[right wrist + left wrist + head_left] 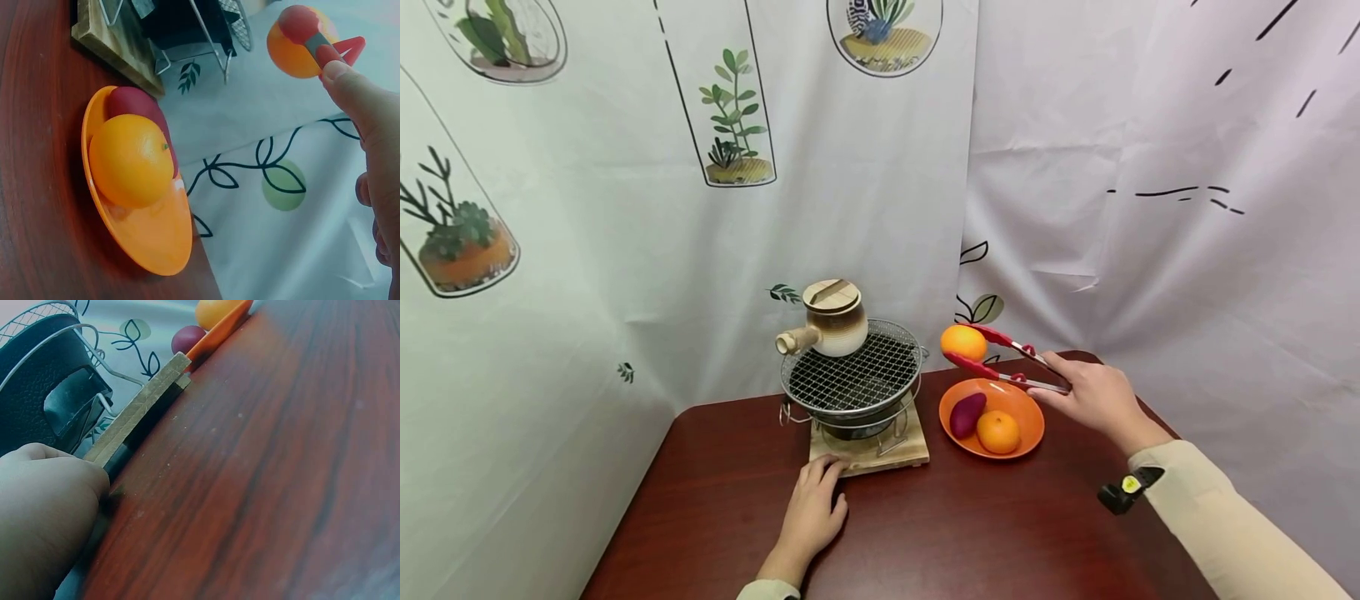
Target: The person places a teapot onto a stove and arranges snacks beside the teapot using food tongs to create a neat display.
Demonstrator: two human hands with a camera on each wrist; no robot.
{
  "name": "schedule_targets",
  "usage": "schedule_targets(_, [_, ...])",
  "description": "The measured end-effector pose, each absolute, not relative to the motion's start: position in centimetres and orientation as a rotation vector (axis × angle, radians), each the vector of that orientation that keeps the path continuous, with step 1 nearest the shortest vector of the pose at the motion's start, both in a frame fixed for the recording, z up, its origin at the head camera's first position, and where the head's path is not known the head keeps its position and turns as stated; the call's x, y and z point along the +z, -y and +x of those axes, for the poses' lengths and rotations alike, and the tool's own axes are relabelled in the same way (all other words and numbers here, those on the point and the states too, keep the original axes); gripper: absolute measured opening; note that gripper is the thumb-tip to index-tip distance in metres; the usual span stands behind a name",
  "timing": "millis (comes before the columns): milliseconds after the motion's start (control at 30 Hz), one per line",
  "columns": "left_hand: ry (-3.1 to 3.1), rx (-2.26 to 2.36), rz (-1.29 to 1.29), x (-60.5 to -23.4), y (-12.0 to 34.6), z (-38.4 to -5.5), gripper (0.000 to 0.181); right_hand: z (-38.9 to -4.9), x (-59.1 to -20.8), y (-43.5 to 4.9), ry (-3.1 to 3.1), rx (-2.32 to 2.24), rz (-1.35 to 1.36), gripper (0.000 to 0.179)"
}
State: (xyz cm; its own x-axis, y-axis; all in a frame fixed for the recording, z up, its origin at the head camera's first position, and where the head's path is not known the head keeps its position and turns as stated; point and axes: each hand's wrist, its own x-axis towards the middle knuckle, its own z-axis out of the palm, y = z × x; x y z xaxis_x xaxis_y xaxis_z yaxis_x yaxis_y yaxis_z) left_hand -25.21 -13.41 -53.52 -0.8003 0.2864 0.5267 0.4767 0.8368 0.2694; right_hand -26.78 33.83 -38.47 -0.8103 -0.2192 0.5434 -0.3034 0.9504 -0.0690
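Observation:
My right hand (1093, 396) grips a pair of tongs (976, 367) with red tips and metal arms. Between the tips an orange (963, 342) is held up above the orange plate (1032, 425). On that plate lie a purple sweet potato-like piece (967, 415) and a second orange (998, 432), side by side; in the right wrist view the plate's orange (131, 160) partly covers the purple piece (134, 103). My left hand (808, 512) rests its fingers on the front edge of a wooden board (880, 454), the thumb apart from them.
A round grill (853, 379) with a wire mesh stands on the board, left of the plate. On its back left sits a lidded clay pot (842, 329), handle pointing left. The dark red table (925, 533) meets a printed cloth (880, 208) behind.

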Motion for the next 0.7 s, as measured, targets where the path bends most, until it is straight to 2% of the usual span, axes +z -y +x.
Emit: schedule_targets(700, [2.524, -0.540, -0.571, -53.7, 13.5, -25.3, 0.046, -26.4, -38.4, -32.7, 2.474, 0.197, 0.443, 0.069])
